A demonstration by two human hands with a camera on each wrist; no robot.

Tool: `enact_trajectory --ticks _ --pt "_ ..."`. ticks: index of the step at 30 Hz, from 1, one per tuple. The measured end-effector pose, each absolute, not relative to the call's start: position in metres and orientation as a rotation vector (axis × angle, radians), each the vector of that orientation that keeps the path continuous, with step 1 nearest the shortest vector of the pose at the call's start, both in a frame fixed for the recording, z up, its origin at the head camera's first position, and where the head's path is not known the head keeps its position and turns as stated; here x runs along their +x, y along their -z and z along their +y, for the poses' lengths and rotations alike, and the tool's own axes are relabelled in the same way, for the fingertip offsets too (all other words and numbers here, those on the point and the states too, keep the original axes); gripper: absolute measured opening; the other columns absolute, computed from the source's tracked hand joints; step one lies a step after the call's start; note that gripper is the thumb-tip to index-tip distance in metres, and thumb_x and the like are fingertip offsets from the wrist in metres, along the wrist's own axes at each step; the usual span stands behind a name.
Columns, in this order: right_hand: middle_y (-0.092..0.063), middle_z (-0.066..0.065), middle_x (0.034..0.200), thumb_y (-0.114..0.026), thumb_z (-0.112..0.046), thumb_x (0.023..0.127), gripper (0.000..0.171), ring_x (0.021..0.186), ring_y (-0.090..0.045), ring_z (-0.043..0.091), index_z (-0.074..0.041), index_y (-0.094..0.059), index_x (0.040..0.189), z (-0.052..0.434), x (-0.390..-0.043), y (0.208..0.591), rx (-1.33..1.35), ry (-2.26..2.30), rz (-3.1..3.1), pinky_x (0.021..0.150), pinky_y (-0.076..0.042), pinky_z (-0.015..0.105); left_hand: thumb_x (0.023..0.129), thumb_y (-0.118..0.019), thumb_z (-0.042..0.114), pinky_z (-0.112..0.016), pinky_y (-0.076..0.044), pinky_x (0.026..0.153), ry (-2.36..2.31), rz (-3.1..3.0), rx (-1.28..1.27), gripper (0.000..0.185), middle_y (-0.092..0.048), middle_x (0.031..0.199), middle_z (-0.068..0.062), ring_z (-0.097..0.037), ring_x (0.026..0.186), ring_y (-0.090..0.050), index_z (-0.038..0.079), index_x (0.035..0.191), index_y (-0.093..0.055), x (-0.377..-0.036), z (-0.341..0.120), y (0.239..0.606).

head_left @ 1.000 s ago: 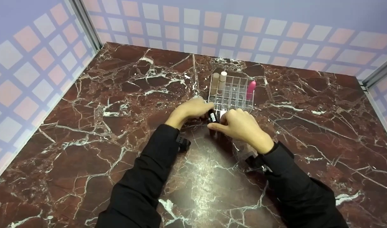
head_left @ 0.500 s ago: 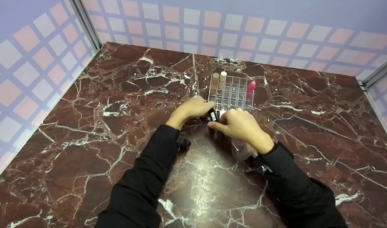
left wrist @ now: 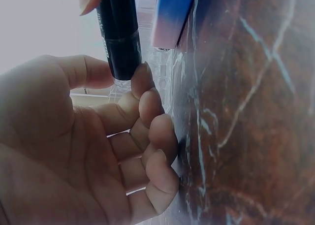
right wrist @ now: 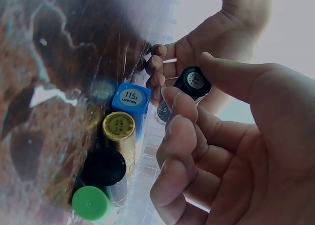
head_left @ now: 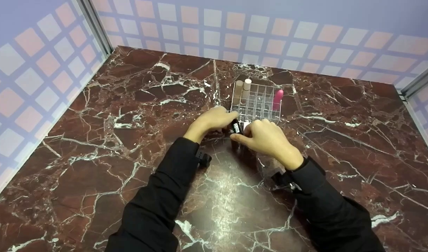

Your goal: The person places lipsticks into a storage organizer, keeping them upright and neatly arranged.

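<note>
Right hand (head_left: 266,138) pinching black lipstick (head_left: 235,128), left hand (head_left: 214,119) curled steadying it, clear organizer (head_left: 256,103) holding pink tube (head_left: 277,99)

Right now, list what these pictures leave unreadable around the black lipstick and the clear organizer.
- Head view: the black lipstick is mostly covered by the right hand and left hand.
- Head view: the clear organizer front cells are hidden behind both hands.
- Left wrist view: the blue tube is cut off by the top edge.
- Right wrist view: the lipstick's cap label is too small to read.
</note>
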State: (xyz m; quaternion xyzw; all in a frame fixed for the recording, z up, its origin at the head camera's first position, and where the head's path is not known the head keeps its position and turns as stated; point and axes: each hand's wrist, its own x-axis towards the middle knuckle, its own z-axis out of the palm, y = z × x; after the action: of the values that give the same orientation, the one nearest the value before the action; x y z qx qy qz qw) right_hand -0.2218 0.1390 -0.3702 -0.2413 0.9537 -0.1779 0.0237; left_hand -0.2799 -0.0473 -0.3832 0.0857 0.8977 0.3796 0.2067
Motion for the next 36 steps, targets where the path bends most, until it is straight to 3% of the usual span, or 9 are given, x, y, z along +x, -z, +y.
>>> enact_trajectory --ticks 16,23,27,32,36 --pt "-0.049 -0.007 0.046 -0.067 -0.056 0.093 0.056 0.040 -0.046 0.011 -0.019 -0.054 0.053 0.139 -0.222 0.368 -0.739 0.588 2.936 0.042 -0.042 0.029 0.100 -0.048 0.043 -0.024 -0.030 0.049 -1.091 2.474 0.242 0.044 -0.042 0.056 0.007 -0.010 0.047 -0.033 0.022 0.061 -0.045 -0.279 -0.048 0.382" --pt "-0.048 -0.007 0.045 -0.066 -0.054 0.095 0.056 0.039 -0.045 0.011 -0.019 -0.056 0.053 0.140 -0.223 0.366 -0.770 0.589 2.970 0.043 -0.040 0.031 0.102 -0.051 0.054 -0.024 -0.030 0.048 -1.050 2.496 0.230 0.049 -0.039 0.062 0.007 -0.008 0.049 -0.032 0.021 0.066 -0.044 -0.279 -0.047 0.376" --pt "-0.052 -0.007 0.047 -0.067 -0.053 0.095 0.053 0.040 -0.047 0.011 -0.018 -0.062 0.056 0.141 -0.224 0.365 -0.767 0.613 2.989 0.045 -0.043 0.031 0.099 -0.056 0.058 -0.022 -0.028 0.046 -1.097 2.509 0.219 0.054 -0.041 0.057 0.007 -0.008 0.047 -0.033 0.020 0.063 -0.043 -0.279 -0.046 0.373" --pt "-0.056 -0.006 0.050 -0.068 -0.051 0.095 0.047 0.041 -0.045 0.011 -0.014 -0.069 0.064 0.142 -0.226 0.365 -0.743 0.678 3.019 0.045 -0.042 0.030 0.096 -0.064 0.054 -0.024 -0.040 0.049 -1.342 2.486 0.198 0.053 -0.043 0.053 0.007 -0.011 0.049 -0.049 0.017 0.061 -0.051 -0.277 -0.046 0.368" --pt "-0.055 -0.005 0.050 -0.069 -0.049 0.095 0.046 0.041 -0.043 0.010 -0.014 -0.068 0.064 0.144 -0.227 0.365 -0.701 0.721 3.060 0.043 -0.037 0.030 0.094 -0.072 0.041 -0.031 -0.057 0.061 -1.654 2.354 0.178 0.039 -0.059 0.067 0.000 -0.016 0.060 -0.063 0.007 0.076 -0.069 -0.276 -0.043 0.365"
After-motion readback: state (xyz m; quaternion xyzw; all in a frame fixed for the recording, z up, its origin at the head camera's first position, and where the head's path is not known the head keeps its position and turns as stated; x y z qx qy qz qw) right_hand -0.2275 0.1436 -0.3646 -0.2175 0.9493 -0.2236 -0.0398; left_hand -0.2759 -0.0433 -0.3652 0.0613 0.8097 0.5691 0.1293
